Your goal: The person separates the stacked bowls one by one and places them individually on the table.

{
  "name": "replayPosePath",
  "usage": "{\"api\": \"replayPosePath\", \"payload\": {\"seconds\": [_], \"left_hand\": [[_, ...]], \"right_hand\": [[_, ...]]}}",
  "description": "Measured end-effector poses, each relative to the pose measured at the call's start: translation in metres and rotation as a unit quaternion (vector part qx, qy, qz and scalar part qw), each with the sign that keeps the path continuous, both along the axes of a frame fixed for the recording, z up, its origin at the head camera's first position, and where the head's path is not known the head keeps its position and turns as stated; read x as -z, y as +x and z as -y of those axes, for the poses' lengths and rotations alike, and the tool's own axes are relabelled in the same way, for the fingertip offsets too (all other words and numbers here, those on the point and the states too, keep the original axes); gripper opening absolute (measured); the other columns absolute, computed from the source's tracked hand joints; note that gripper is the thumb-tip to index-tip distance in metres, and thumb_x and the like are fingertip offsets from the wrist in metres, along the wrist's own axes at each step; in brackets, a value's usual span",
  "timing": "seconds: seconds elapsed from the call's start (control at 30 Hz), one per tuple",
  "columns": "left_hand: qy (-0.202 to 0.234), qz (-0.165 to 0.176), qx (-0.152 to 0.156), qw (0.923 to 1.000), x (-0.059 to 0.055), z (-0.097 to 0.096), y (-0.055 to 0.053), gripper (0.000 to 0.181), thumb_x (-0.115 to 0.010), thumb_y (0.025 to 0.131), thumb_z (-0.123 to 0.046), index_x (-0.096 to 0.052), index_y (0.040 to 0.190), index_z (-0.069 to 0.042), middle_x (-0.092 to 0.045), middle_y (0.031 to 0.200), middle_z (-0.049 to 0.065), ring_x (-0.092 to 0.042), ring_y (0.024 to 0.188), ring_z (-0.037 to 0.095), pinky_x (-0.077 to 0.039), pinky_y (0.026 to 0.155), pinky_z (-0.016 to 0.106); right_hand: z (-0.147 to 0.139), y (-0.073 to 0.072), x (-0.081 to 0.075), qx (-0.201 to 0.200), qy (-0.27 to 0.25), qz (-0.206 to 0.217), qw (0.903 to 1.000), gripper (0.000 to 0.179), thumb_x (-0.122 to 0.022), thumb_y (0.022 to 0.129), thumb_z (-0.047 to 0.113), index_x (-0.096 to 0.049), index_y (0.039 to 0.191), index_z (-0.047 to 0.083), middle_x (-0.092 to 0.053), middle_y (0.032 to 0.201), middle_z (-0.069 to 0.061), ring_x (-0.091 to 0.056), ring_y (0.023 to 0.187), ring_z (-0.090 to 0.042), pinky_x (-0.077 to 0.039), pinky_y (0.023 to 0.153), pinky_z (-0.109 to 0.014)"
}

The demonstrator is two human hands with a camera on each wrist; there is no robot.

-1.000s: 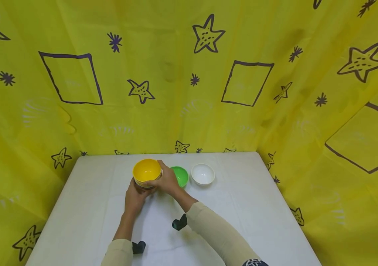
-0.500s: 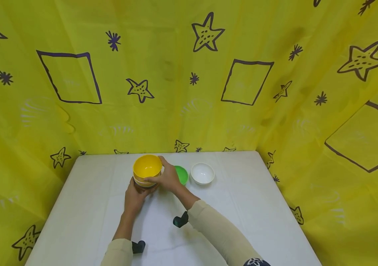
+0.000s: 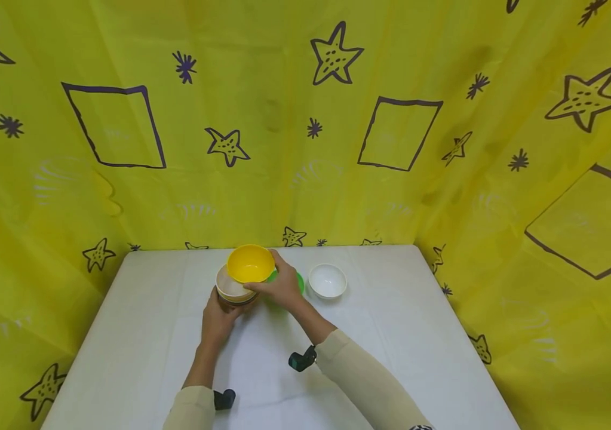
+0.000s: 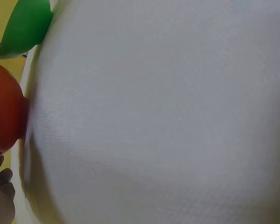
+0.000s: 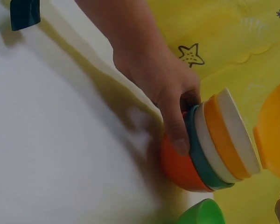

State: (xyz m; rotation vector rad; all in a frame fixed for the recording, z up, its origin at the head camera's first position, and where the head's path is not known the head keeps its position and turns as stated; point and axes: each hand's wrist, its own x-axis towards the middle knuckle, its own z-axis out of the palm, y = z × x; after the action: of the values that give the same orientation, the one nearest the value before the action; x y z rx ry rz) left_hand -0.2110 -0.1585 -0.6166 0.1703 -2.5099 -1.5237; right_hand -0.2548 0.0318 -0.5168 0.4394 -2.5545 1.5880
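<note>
My left hand (image 3: 218, 319) grips the side of a nested stack of bowls, thumb and fingers round its lower part. In the right wrist view an orange-red bowl (image 5: 177, 163) is the lowest, a teal bowl (image 5: 203, 156) sits in it, and white and yellow-orange ones follow, a white bowl (image 5: 238, 133) topmost. A yellow bowl (image 3: 251, 263) is off the stack, just above and right of it, its rim pinched by my right hand (image 3: 282, 288). The left wrist view catches only the orange-red bowl (image 4: 7, 109) at its left edge, with fingers below.
Partly behind my right hand is a green bowl (image 3: 300, 283) on the white-covered table (image 3: 391, 346). To its right stands a separate white bowl (image 3: 328, 281). A yellow curtain (image 3: 273, 197) with star drawings surrounds the table's back and sides. Dark camera mounts (image 3: 302, 359) jut from both wrists.
The yellow bowl has come up out of the stack and shifted right in my right hand, exposing the white bowl beneath. My left hand stays in place on the stack.
</note>
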Motion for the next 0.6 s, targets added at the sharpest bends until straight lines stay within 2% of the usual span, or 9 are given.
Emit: {"api": "replayPosePath", "payload": {"seconds": [0.17,0.3,0.43,0.6], "left_hand": [[-0.006,-0.012,-0.01,0.9999,0.002,-0.002,-0.003,0.109,-0.096,0.079,-0.03,-0.031,0.159,0.006,-0.042,0.158,0.031,-0.039,0.148,0.046,-0.029,0.124,0.058],[-0.002,-0.014,-0.008,0.9999,0.002,-0.003,-0.003,0.109,-0.095,0.079,-0.026,-0.029,0.16,0.006,-0.041,0.159,0.03,-0.037,0.15,0.044,-0.026,0.126,0.056],[-0.003,0.0,-0.005,1.0,0.001,-0.004,-0.001,0.111,-0.094,0.081,-0.027,-0.026,0.162,0.005,-0.038,0.162,0.029,-0.033,0.152,0.043,-0.025,0.127,0.055],[0.003,0.01,-0.004,0.9999,0.001,-0.005,-0.002,0.111,-0.094,0.081,-0.028,-0.025,0.163,0.002,-0.037,0.163,0.026,-0.031,0.153,0.041,-0.024,0.127,0.054]], "right_hand": [[-0.021,0.006,0.0,0.009,-0.027,-0.002,0.9996,0.087,-0.099,0.075,0.029,-0.056,0.149,0.014,-0.065,0.143,-0.003,-0.061,0.131,-0.023,-0.049,0.114,-0.043],[-0.036,0.009,0.001,0.025,-0.038,-0.008,0.9989,0.087,-0.098,0.075,0.029,-0.055,0.15,0.015,-0.066,0.141,-0.003,-0.062,0.127,-0.025,-0.051,0.11,-0.046],[-0.048,0.012,0.002,0.037,-0.035,-0.014,0.9986,0.085,-0.098,0.075,0.029,-0.056,0.148,0.018,-0.067,0.138,-0.001,-0.061,0.129,-0.023,-0.047,0.115,-0.048],[-0.065,0.012,0.003,0.052,-0.035,-0.033,0.9975,0.081,-0.098,0.075,0.025,-0.058,0.145,0.015,-0.068,0.137,-0.001,-0.058,0.134,-0.022,-0.04,0.12,-0.05]]}}
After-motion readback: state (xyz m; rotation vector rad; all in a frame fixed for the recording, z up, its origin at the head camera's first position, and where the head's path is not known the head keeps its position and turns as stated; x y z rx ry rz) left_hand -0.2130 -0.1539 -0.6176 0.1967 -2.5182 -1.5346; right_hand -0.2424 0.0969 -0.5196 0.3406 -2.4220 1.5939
